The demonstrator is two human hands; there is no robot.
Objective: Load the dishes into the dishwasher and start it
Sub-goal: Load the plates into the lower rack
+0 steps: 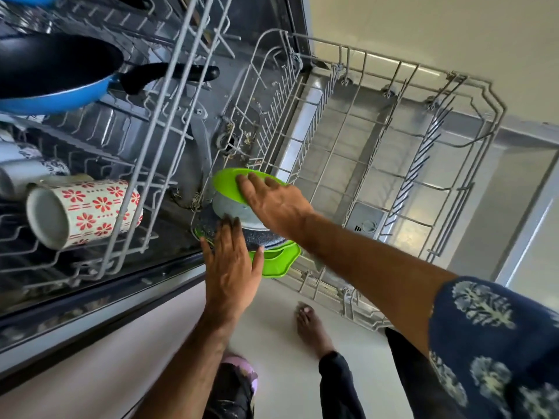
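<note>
A stack of dishes sits at the near left corner of the pulled-out lower rack (pixel 396 71). On top, a bright green plate (pixel 225 182) tilts up, and my right hand (pixel 273 205) lies over its rim and grips it. Under it are a grey plate (pixel 228 208), a dark speckled plate (pixel 266 241) and a green tray (pixel 279 263). My left hand (pixel 233 269) holds the near side of the stack, fingers on the speckled plate and thumb against the green tray.
The upper rack (pixel 169 116) on the left carries a blue frying pan (pixel 51 74), a red-flowered mug (pixel 90 210) and white mugs. The lower rack stands over the open door (pixel 423 189) with its detergent dispenser (pixel 367 225). My bare foot (pixel 311 328) is on the floor below.
</note>
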